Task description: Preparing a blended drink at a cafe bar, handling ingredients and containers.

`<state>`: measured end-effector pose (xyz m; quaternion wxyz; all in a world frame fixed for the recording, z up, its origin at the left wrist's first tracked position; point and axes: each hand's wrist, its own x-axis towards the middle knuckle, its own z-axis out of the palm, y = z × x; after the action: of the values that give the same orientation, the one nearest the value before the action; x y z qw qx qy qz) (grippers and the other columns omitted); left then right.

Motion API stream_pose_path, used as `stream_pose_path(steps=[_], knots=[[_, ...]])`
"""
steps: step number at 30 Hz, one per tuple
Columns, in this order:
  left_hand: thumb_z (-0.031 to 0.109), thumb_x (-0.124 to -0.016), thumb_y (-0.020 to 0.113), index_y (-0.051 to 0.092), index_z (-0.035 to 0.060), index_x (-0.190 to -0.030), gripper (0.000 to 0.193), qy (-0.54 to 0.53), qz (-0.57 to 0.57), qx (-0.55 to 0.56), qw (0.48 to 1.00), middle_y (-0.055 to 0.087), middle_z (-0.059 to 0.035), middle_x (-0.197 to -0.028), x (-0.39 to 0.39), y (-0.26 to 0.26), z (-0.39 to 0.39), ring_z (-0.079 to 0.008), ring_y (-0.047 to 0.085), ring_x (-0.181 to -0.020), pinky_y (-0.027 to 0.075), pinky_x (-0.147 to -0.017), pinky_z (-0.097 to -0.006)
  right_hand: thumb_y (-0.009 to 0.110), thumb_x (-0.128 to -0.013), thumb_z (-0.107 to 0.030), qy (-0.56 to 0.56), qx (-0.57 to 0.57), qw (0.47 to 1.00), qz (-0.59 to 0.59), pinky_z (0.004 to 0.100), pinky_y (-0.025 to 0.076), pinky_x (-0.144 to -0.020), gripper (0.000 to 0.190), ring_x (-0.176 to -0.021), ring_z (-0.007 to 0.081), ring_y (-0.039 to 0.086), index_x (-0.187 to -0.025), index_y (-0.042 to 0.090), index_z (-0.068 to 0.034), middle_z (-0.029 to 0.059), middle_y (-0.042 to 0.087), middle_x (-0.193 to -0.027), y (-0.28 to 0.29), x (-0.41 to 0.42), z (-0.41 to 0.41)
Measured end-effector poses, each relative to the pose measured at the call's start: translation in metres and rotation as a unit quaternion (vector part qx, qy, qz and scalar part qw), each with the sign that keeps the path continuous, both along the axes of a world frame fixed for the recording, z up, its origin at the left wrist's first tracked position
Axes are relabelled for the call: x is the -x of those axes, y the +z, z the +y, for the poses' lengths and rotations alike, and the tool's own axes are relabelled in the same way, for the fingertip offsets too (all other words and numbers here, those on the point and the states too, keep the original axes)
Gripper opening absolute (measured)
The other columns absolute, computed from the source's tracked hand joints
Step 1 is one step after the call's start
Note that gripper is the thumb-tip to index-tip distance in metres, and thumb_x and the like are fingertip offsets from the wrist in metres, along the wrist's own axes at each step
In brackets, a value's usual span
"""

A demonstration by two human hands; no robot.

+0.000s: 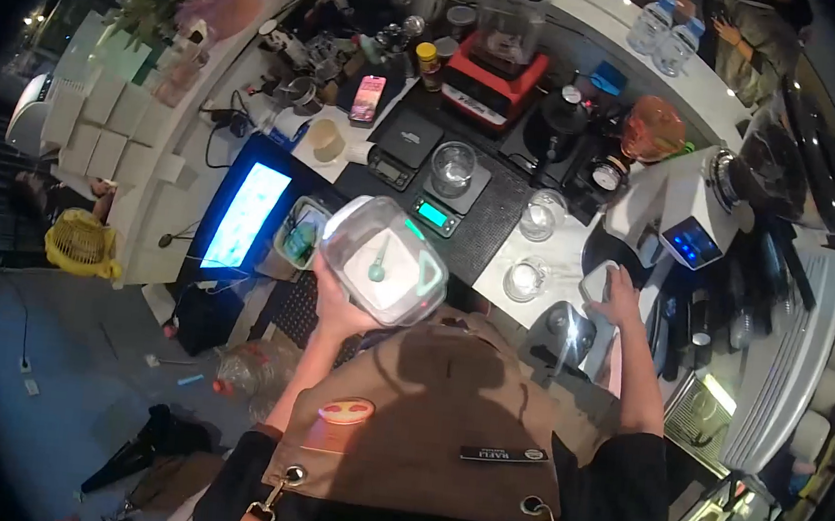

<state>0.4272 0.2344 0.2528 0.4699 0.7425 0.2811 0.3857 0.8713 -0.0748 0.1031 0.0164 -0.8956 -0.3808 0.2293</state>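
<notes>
My left hand [338, 304] grips a clear plastic tub [341, 234] from its left side, tilted up in front of my apron. Inside it lie white powder [394, 285] and a green scoop [377, 269]. At the right, my right hand [620, 297] holds a pale, rounded rectangular piece [596, 281], possibly a lid, over the counter's edge. Beyond the tub, a glass [453, 169] rests on a digital scale [433, 215] with a lit display. Two more glasses, one farther [542, 215] and one nearer [526, 279], stand between the scale and my right hand.
A red-based blender [490, 90] stands at the back, near a lit phone [367, 100] and a second scale [406, 140]. A bright screen [247, 218] is at left, a white coffee grinder [693, 219] at right. Another person [754, 52] is beyond the water bottles [651, 23].
</notes>
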Motion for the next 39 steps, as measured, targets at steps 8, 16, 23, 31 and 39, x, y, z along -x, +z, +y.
stream_pose_path(steps=[8, 16, 23, 31, 39], knots=[[0.043, -0.041, 0.106, 0.013, 0.0013, -0.157, 0.155, -0.035, 0.082, -0.114, 0.989, 0.042, -0.0244, -0.151, -0.014, -0.010, -0.021, -0.0377, 0.052, -0.136, 0.043, -0.114, -0.0494, 0.077, -0.088, -0.017, 0.126, -0.361, 0.911, 0.153, 0.0387, 0.057, -0.079, 0.032, -0.091, 0.0280, 0.071, -0.118, 0.071, -0.006, 0.0108, 0.070, -0.113, 0.221, 0.122, 0.130], [0.038, -0.040, 0.104, 0.016, 0.0018, -0.158, 0.152, -0.064, 0.103, -0.103, 0.987, 0.041, -0.0215, -0.151, -0.032, -0.005, -0.027, -0.0369, 0.049, -0.137, 0.042, -0.115, -0.0485, 0.067, -0.082, -0.013, 0.502, -0.250, 0.827, -0.039, 0.0422, 0.061, -0.062, 0.013, -0.073, 0.0306, 0.076, -0.076, 0.075, -0.005, 0.0161, 0.072, -0.072, 0.190, 0.222, 0.246], [0.037, -0.035, 0.103, 0.019, -0.0001, -0.158, 0.153, -0.072, 0.144, -0.075, 0.984, 0.040, -0.0206, -0.151, -0.012, -0.023, 0.011, -0.0384, 0.045, -0.140, 0.038, -0.119, -0.0496, 0.065, -0.085, -0.014, 0.494, -0.184, 0.849, 0.015, 0.0443, 0.059, -0.059, 0.016, -0.071, 0.0327, 0.075, -0.074, 0.073, -0.005, 0.0136, 0.070, -0.074, 0.160, 0.236, 0.277], [0.049, -0.040, 0.100, 0.045, 0.0013, -0.149, 0.131, -0.183, 0.167, 0.184, 0.951, 0.042, -0.0195, -0.152, 0.017, -0.043, 0.072, -0.0384, 0.046, -0.138, 0.038, -0.118, -0.0472, 0.061, -0.091, -0.021, 0.351, -0.148, 0.911, 0.160, 0.0454, 0.059, -0.064, 0.024, -0.076, 0.0331, 0.075, -0.102, 0.074, -0.005, 0.0176, 0.073, -0.079, 0.156, 0.271, 0.316], [0.045, -0.038, 0.101, 0.037, -0.0002, -0.152, 0.138, -0.272, 0.267, -0.028, 0.924, 0.040, -0.0233, -0.150, 0.016, -0.041, 0.168, -0.0408, 0.044, -0.136, 0.037, -0.117, -0.0494, 0.066, -0.086, -0.017, 0.313, -0.076, 0.943, 0.079, 0.0433, 0.060, -0.070, 0.019, -0.086, 0.0311, 0.076, -0.096, 0.078, -0.007, 0.0150, 0.077, -0.094, 0.115, 0.301, 0.366]])
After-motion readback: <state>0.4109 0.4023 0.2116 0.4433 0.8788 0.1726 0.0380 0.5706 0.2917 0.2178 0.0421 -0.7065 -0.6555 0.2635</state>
